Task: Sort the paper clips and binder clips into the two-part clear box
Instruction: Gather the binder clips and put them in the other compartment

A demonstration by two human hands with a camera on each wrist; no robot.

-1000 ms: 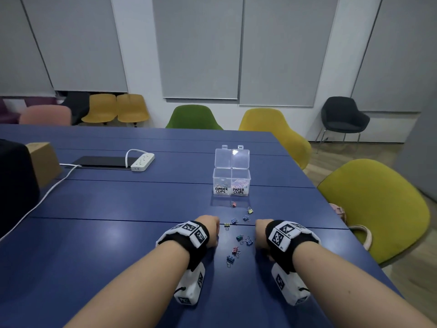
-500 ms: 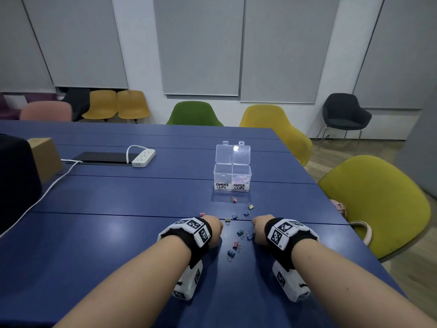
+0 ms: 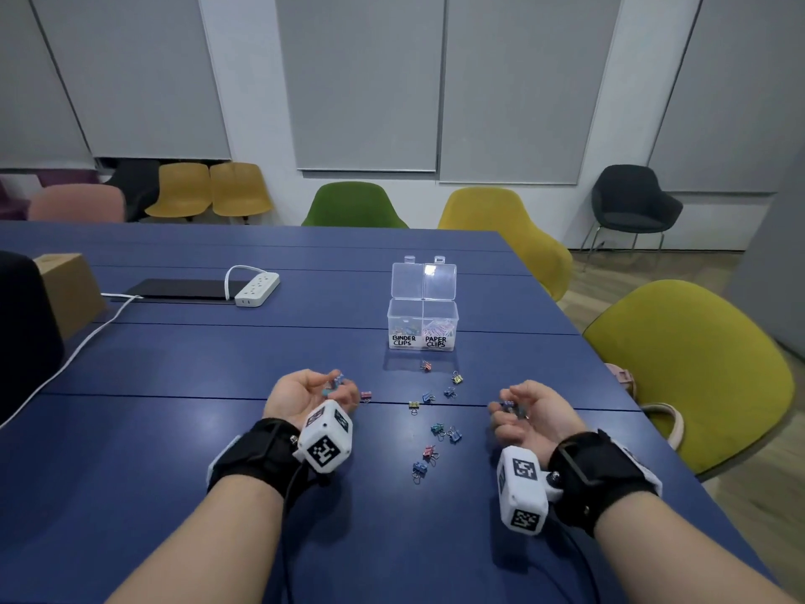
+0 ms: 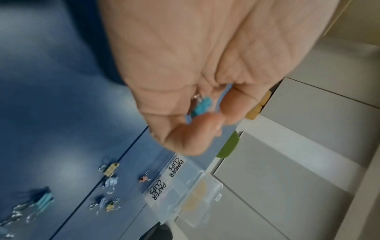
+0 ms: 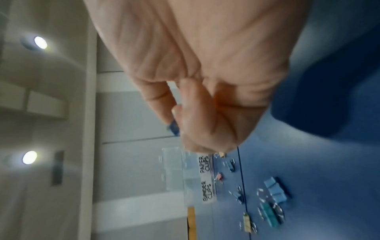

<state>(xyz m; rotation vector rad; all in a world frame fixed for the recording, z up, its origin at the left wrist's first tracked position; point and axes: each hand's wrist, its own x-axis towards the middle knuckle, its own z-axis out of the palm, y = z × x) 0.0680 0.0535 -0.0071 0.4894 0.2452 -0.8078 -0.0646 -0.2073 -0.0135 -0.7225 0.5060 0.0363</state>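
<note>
Hovering palm-up over the blue worktop (image 3: 130, 451), the left hand (image 3: 300, 396) curls its fingers round a few small binder clips (image 3: 333, 383), and the right hand (image 3: 533, 414) does the same on its side, cupping a dark blue clip (image 3: 507, 405). Between them, loose clips (image 3: 435, 429) lie scattered on the worktop, blue, pink and yellow ones among them, trailing up towards the clear box (image 3: 422, 313). The box stands beyond both hands with its lid open and upright; coloured binder clips sit in the part labelled BINDER CLIPS, pale paper clips (image 3: 438, 326) in the part labelled PAPER CLIPS. A white power strip (image 3: 257, 289) lies far off to the left. Over to the left wrist view: the left hand (image 4: 195, 73) has fingertips and thumb closed round a teal clip (image 4: 202, 105), with the box (image 4: 185, 191) blurred below and loose clips (image 4: 109, 181) beside it. Now the right wrist view: the right hand (image 5: 205, 81) pinches a blue clip (image 5: 172, 127) at its fingertips, above the box (image 5: 185, 175), with more clips (image 5: 273, 193) spread on the worktop (image 5: 329, 178).
</note>
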